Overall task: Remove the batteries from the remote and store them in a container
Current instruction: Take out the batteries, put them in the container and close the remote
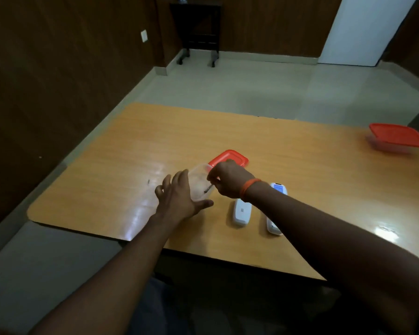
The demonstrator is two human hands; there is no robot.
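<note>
Right grip (228, 180) is pinched on a battery (208, 189), held at the mouth of the clear container (198, 176) on the worktop (300, 153). Left grip (179, 197), fingers spread, is laid against the container. A white remote (279, 189) is seen just beside the right wrist.

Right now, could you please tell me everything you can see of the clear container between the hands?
The clear container is a small tub of see-through plastic with its lid off, sitting on the wooden table. The left hand rests against its near-left wall, fingers spread. The right hand pinches a dark battery at its near-right rim. A red lid lies just behind it; whether they touch is unclear.
</note>
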